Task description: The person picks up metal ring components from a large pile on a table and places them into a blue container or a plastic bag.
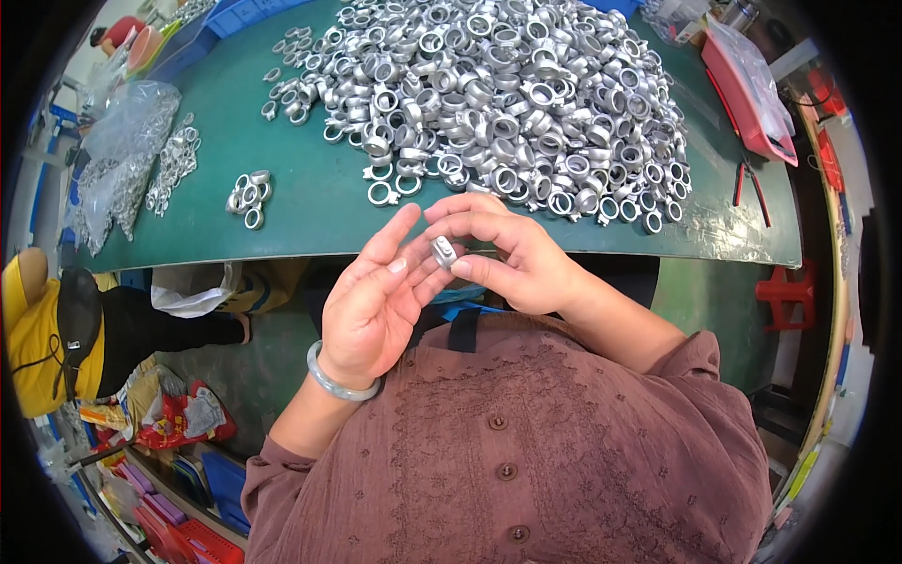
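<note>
My right hand (pixel 526 258) pinches a small silver metal ring fitting (pixel 443 250) between thumb and fingers, with a bossed side of it turned up. Palm up, my left hand (pixel 369 305) is open beside it, its fingers stretched out and partly behind the fitting. Whether those fingers touch it I cannot tell. Both hands are just in front of the table's near edge. Beyond them a large heap of similar silver ring fittings (pixel 507 103) covers the green table (pixel 310 193). A small group of fittings (pixel 249 195) lies apart to the left.
Clear plastic bags (pixel 132 132) of metal parts lie at the table's left, near blue bins (pixel 244 14). To the right are red-handled pliers (pixel 752 193) and a red tray (pixel 747 94). A red stool (pixel 787 296) stands below. A person in yellow (pixel 56 329) is at left.
</note>
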Demonstrator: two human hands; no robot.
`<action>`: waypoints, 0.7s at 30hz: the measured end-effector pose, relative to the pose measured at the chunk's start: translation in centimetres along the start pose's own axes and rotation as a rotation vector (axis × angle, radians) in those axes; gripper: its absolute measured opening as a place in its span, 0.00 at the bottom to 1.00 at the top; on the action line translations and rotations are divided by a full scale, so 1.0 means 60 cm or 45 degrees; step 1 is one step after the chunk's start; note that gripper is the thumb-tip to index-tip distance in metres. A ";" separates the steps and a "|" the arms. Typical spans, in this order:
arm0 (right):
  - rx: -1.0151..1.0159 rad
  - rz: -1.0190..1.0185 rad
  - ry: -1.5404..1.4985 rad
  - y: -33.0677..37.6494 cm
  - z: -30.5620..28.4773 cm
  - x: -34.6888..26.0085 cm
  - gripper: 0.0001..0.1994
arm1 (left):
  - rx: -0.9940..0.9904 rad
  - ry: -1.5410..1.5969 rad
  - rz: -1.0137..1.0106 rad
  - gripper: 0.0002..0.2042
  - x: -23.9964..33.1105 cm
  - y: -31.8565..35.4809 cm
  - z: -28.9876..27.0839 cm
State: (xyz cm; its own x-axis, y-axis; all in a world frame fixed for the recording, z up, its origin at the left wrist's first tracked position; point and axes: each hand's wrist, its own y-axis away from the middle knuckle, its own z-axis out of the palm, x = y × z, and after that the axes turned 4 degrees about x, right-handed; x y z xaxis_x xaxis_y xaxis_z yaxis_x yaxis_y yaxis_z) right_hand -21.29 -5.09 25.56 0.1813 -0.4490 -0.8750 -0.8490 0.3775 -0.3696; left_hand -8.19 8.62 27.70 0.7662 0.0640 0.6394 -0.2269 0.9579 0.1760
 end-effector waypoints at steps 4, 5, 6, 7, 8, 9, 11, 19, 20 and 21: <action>-0.048 0.179 -0.396 0.002 0.000 0.004 0.14 | 0.041 0.001 0.023 0.22 -0.001 -0.003 0.002; -0.054 0.220 -0.529 0.001 0.001 0.004 0.14 | 0.040 0.001 0.024 0.22 -0.001 -0.003 0.001; -0.053 0.219 -0.529 0.001 0.003 0.004 0.14 | 0.044 -0.019 0.019 0.22 -0.002 -0.004 -0.001; -0.024 0.274 -0.631 0.002 0.005 0.003 0.12 | 0.050 -0.038 0.017 0.22 -0.003 -0.004 -0.003; 0.006 0.329 -0.734 0.002 0.007 0.002 0.10 | 0.050 -0.037 0.019 0.22 -0.003 -0.004 -0.002; 0.005 0.329 -0.734 0.002 0.007 0.003 0.10 | 0.087 -0.092 0.019 0.21 -0.004 -0.005 -0.001; -0.030 0.328 -0.825 0.001 0.006 0.004 0.10 | 0.124 -0.146 0.019 0.21 -0.006 -0.006 -0.001; -0.079 0.359 -0.903 0.003 0.006 0.009 0.10 | 0.126 -0.269 0.084 0.20 -0.013 -0.009 -0.006; -0.084 0.353 -0.896 0.003 0.005 0.009 0.11 | 0.127 -0.269 0.084 0.20 -0.013 -0.009 -0.006; -0.084 0.353 -0.896 0.003 0.006 0.008 0.11 | 0.122 -0.272 0.092 0.20 -0.013 -0.009 -0.008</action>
State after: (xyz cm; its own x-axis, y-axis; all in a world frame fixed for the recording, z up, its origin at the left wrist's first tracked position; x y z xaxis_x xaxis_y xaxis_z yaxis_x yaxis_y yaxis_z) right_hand -21.19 -4.96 24.97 0.2121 0.2862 -0.9344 -0.9336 0.3418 -0.1072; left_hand -8.41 8.20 26.76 0.6035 0.0607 0.7950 -0.3401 0.9214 0.1879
